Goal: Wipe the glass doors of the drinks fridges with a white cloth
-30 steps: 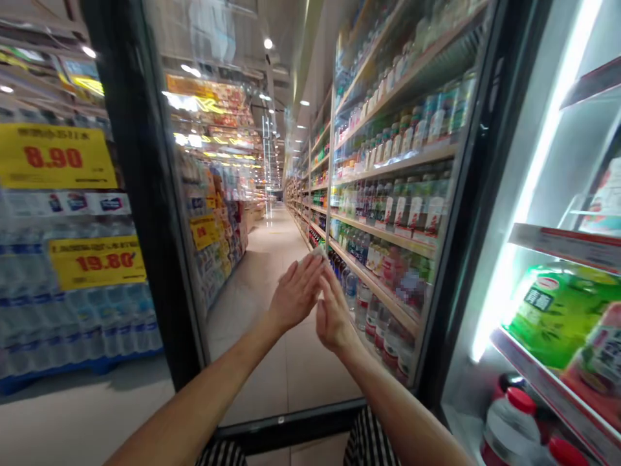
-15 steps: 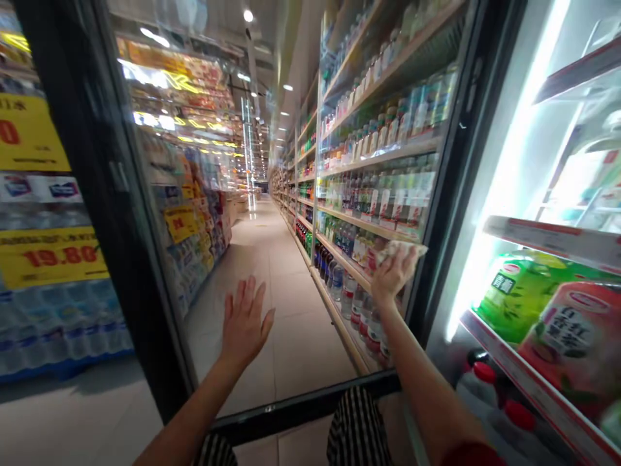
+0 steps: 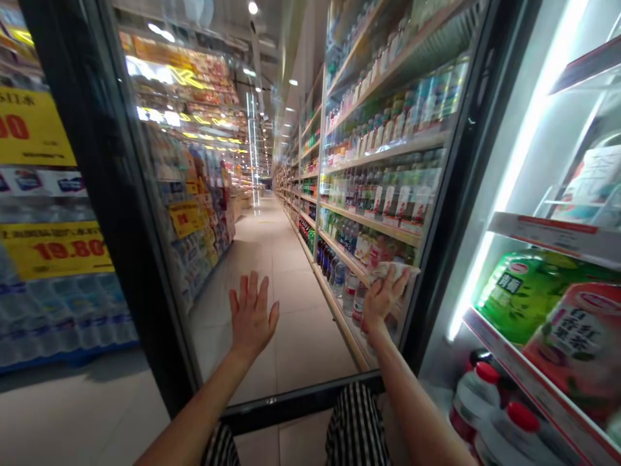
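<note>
Before me stands a glass door with a black frame. My left hand lies flat on the lower part of the pane, fingers spread, holding nothing. Near the pane's lower right side, my right hand presses a pale, crumpled cloth to the glass. The cloth shows beyond the fingertips; the palm hides the rest. Through the pane appear shelves of bottles and a long aisle floor.
On the right, a lit cooler holds a green drink pack, a red pack and red-capped bottles. To the left are stacked water bottles under yellow price signs. My knees in checked trousers are close to the door's bottom bar.
My right hand has moved down and slightly left along the glass with the cloth. My left hand stays spread on the pane. The view has shifted slightly.
</note>
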Available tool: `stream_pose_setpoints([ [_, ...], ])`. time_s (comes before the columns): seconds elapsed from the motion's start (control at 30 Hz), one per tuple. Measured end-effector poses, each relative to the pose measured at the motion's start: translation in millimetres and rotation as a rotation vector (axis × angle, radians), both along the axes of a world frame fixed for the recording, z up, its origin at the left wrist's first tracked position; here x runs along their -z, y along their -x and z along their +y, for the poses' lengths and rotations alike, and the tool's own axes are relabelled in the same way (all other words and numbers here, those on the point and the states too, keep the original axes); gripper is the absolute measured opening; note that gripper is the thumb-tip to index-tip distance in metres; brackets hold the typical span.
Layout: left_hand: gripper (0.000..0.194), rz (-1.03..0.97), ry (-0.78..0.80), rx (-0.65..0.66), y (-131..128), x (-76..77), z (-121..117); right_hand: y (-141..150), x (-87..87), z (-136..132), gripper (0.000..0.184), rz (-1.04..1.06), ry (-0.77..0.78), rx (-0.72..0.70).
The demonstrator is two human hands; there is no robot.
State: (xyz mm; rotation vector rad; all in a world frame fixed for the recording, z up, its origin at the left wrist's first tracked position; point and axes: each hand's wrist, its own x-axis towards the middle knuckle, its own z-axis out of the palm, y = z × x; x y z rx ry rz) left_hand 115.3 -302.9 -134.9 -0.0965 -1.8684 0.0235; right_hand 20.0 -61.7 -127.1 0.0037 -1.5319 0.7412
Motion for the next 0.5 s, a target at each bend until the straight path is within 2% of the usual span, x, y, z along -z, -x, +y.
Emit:
stream_pose_setpoints([
  [0.07,0.074,0.006,-0.005,-0.011,1,1.0,1,-14,10.2,-31,0.046,-0.004,-0.184,-0.112],
  [0.13,0.074,0.004,0.01,-0.011,1,1.5,-1,-27,23.7,-60,0.044,0.012,-0.504,-0.252],
  [0.17,0.074,0.004,0.017,-0.009,1,1.7,-2,-31,29.9,-65,0.043,0.02,-0.61,-0.29],
  [0.2,0.074,0.001,0.021,-0.007,0,2.1,-3,-31,35.1,-61,0.042,0.025,-0.648,-0.296],
  [0.27,0.073,-0.016,0.022,-0.002,-1,3.5,-5,-22,40.8,-33,0.043,0.029,-0.534,-0.221],
  [0.37,0.073,-0.024,0.015,0.011,0,7.3,-4,-6,39.2,11,0.051,0.008,-0.156,-0.051],
  [0.43,0.073,-0.013,0.005,0.022,1,9.6,-3,-7,39.0,5,0.052,-0.032,-0.017,-0.021],
  [0.47,0.073,-0.004,0.003,0.024,1,10.3,-2,-12,40.8,-10,0.051,-0.053,-0.032,-0.045],
  [0.5,0.073,0.0,0.006,0.024,1,10.6,-2,-19,43.7,-29,0.048,-0.064,-0.117,-0.096],
])
